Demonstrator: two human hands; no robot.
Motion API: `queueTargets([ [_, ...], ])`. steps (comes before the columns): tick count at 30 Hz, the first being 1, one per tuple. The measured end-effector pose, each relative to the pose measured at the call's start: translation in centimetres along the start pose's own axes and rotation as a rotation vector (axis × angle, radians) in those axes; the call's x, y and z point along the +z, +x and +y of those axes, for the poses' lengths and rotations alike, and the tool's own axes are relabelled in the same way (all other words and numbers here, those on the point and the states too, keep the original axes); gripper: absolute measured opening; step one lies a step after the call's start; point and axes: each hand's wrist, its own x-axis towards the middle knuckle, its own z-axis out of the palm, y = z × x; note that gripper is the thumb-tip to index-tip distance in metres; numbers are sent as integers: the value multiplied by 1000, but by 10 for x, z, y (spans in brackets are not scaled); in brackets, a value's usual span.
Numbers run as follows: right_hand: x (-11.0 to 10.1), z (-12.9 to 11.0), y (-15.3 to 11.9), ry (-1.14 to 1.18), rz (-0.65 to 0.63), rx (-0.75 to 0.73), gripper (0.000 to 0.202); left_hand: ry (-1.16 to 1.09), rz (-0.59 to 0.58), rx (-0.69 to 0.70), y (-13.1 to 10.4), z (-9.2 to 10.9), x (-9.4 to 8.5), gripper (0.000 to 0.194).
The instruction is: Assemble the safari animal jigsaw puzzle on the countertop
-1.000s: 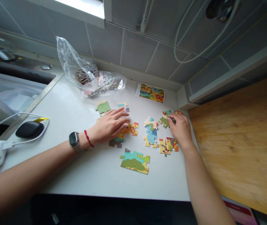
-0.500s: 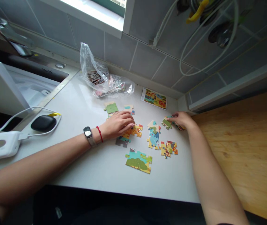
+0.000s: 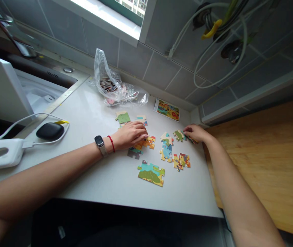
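Several colourful jigsaw clusters lie on the white counter (image 3: 89,113). My left hand (image 3: 131,134), with a watch and a red cord at the wrist, rests flat with its fingers on an orange and teal cluster (image 3: 143,144). My right hand (image 3: 195,132) lies at the counter's right end, fingertips on a green and red cluster (image 3: 179,135). Between the hands sits a blue and yellow cluster (image 3: 167,148). A red and yellow cluster (image 3: 181,160) and a larger green-tree cluster (image 3: 151,173) lie nearer to me.
A clear plastic bag (image 3: 112,85) with loose pieces stands at the back by the tiled wall. A small picture card (image 3: 167,109) lies beside it. Left are a black case (image 3: 49,131), a white device (image 3: 0,156) with cable, and a sink. A wooden surface (image 3: 267,151) adjoins right.
My right hand moved from near the red and yellow cluster back to the far right cluster and slid slightly left. My left hand stayed on its cluster. The camera tilted up.
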Motion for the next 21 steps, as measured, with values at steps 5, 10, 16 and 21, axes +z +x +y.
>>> queueTargets([
  [5,-5,7,-11,18,-10,-40,39,-33,13,12,0,-1,2,45],
  [10,-4,9,-13,98,69,-49,43,-24,24,22,0,-2,2,45],
  [16,-2,9,-16,298,302,-52,32,-35,30,23,1,-1,1,43],
  [21,-7,-1,-28,461,518,-60,45,-65,34,10,1,-1,1,43],
])
